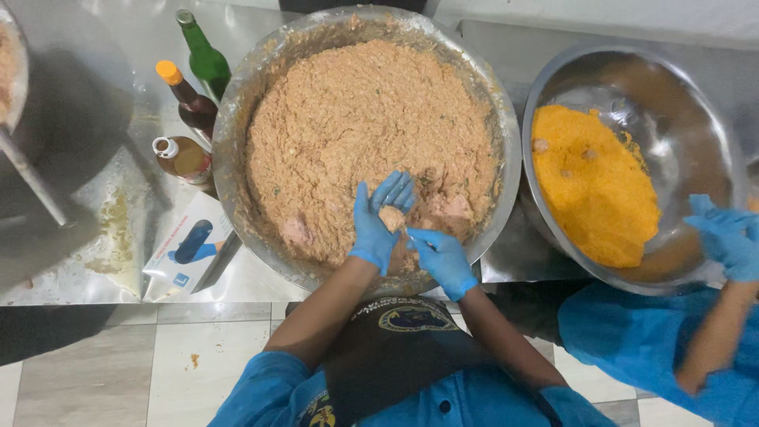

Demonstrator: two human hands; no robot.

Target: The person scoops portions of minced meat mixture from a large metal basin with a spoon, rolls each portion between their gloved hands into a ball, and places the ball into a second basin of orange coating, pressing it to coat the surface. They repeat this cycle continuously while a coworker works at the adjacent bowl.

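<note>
Over the near edge of the wide, dented steel mixing bowl (237, 103), heaped with coarse pinkish-tan minced mixture (356, 126), the person's two blue-gloved hands meet around a small lump of the same mixture (392, 217). The left hand (378, 221) stands upright with its fingers curled and cupped around the lump from the left and far side, while the right hand (441, 257) lies lower and nearer, its fingertips pressed together against the lump's near side; the lump sits between them, just above the main mass. To shape such a portion well, it seems best to keep the palms hollow and the pressure light and even, rolling rather than squeezing, so the ball closes without cracks and nothing smears onto the gloves, and to work over the bowl so crumbs drop back in. To the right stands a second steel bowl (696, 103) tilted toward the near side, holding bright orange crumbs (593, 182) with a few pale balls lying in them; a co-worker's blue-gloved hand (727, 237) rests on its near-right rim. Left of the big bowl stand a green glass bottle (204, 55), a dark bottle with an orange cap (186, 95) and an amber bottle (183, 156), with a white and blue carton (190, 253) nearer.
</note>
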